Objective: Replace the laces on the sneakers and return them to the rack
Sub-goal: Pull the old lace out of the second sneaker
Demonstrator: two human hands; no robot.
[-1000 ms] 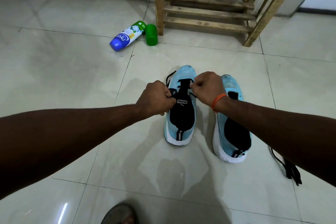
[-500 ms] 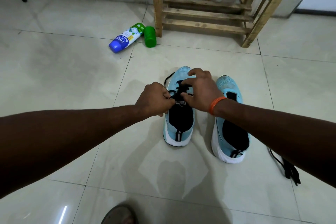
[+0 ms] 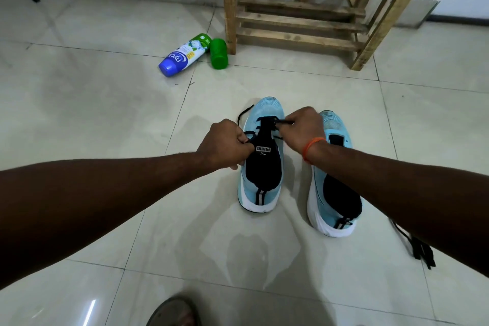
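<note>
Two light blue sneakers with black tongues and white soles stand side by side on the tiled floor. The left sneaker [image 3: 264,167] has a black lace [image 3: 244,112] partly threaded near the toe, one end trailing to the left. My left hand [image 3: 225,145] pinches the lace at the shoe's left side by the tongue. My right hand [image 3: 301,127] pinches the other lace end above the upper eyelets. The right sneaker [image 3: 333,193] has no lace and is partly covered by my right forearm. The wooden rack [image 3: 299,8] stands beyond the shoes.
A blue and white spray can [image 3: 182,55] lies on the floor with its green cap [image 3: 218,53] beside the rack's left leg. A loose black lace bundle [image 3: 420,249] lies at the right under my forearm. A sandalled foot [image 3: 172,312] shows at the bottom edge.
My right hand has moved from over the tongue to the shoe's right side, pulling a lace end with it. My left hand has stayed in place.
</note>
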